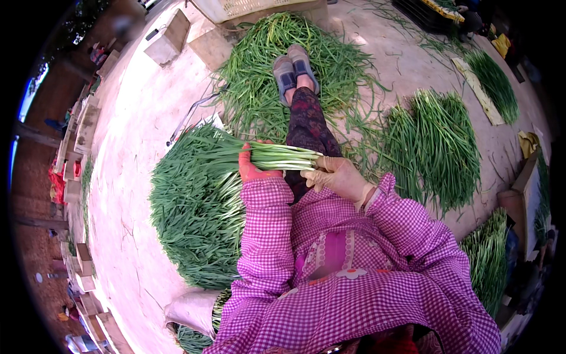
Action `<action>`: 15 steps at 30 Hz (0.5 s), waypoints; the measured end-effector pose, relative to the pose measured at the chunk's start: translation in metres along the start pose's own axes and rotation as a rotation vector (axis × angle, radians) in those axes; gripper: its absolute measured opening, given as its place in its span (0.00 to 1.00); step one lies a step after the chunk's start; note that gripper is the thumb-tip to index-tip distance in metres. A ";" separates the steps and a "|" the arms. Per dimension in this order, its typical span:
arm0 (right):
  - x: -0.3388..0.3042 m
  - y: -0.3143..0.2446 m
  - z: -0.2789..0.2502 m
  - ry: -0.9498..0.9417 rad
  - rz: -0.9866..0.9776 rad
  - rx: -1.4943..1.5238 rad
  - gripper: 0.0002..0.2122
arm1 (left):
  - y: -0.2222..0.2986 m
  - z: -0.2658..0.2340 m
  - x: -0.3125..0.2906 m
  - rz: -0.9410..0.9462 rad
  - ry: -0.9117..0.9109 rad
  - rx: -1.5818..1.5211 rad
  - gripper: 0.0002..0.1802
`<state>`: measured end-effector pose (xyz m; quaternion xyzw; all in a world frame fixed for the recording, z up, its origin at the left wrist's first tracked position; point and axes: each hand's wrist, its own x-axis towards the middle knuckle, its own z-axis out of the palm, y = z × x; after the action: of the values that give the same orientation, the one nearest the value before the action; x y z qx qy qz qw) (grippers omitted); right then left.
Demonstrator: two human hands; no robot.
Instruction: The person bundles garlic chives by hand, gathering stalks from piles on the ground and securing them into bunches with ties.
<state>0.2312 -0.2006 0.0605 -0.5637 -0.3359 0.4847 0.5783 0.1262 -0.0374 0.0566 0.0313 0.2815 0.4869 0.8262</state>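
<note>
A bunch of garlic chives [283,156] lies level across my lap, white stem ends to the right and green leaves to the left. Wrapped round its leafy middle is my left hand [252,165], in an orange glove. My right hand [339,175], in a pale cream glove, closes its fingers on the white stem ends. Beside my left arm, a large heap of garlic chives [191,206] rests on the floor, leaves pointing left. The held bunch's leaf tips overlap this heap, so where they end is hard to see.
Loose green leaves [253,65] are piled round my outstretched feet. Bundled chives [445,147] lie to the right, with more [486,259] near my right elbow. Concrete-like blocks [168,38] and a pale crate [242,9] stand at the far side. A rolled sack [193,312] sits at lower left.
</note>
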 end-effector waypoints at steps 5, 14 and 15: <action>-0.015 0.012 -0.057 0.170 0.023 -0.007 0.08 | 0.005 0.004 -0.007 0.025 0.023 0.021 0.08; -0.019 -0.031 -0.017 0.104 0.102 -0.042 0.13 | -0.006 -0.004 -0.002 0.093 -0.014 0.101 0.10; -0.014 -0.025 -0.010 0.142 0.101 -0.021 0.12 | -0.009 -0.001 -0.006 0.131 -0.001 0.117 0.10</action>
<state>0.2409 -0.2149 0.0854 -0.6188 -0.2703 0.4687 0.5696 0.1310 -0.0473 0.0558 0.0981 0.3062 0.5226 0.7896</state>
